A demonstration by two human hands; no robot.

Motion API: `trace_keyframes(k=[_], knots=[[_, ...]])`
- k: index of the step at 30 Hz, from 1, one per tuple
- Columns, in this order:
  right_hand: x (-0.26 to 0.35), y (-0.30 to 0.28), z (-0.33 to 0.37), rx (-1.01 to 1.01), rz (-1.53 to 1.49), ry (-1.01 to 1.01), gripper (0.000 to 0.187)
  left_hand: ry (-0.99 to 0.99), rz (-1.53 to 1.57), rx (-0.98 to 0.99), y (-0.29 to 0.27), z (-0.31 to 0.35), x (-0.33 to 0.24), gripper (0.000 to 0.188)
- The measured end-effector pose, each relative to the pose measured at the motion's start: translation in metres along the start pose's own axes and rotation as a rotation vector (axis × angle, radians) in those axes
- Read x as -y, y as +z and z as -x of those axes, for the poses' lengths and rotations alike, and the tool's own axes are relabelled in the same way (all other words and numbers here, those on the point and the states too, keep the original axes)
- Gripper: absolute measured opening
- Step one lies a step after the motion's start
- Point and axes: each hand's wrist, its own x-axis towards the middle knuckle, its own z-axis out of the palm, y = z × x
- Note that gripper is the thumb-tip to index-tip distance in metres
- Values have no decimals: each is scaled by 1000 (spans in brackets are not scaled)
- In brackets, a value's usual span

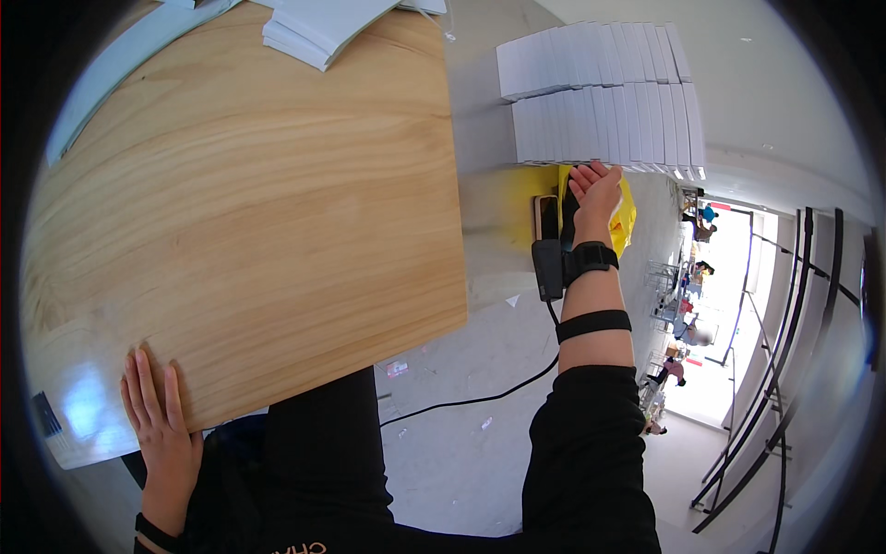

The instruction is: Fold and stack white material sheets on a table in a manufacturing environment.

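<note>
My left hand (163, 415) rests flat on the near left part of the wooden tabletop (277, 203), fingers stretched out. My right hand (595, 194) reaches forward past the table's right edge, its fingers extended and slightly curled. Nothing shows in it. Its fingertips are at the near edge of a stack of thin white boxes (604, 120), set in two rows; whether they touch is hard to tell. Beneath this hand lies a yellow and black item (628, 217), partly covered. A small dark, phone-like object (545, 217) is beside it.
White flat pieces (323, 28) lie at the table's far edge, with a long pale strip (120, 83) at far left. From the black device (548, 270) at my right wrist, a black cable (480, 402) runs over the floor. Several people are in the right background.
</note>
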Motion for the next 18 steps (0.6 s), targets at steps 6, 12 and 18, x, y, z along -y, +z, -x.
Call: trace_keyframes(k=[6, 12, 18], knots=[[0, -3, 0, -1, 10, 7, 56, 2, 2, 3, 1, 0, 1, 93], [5, -3, 7, -111, 15, -11, 51, 12, -12, -16, 2, 1, 2, 92], [9, -15, 6, -295, 148, -245, 56, 16, -2, -27, 1, -1, 0, 91]])
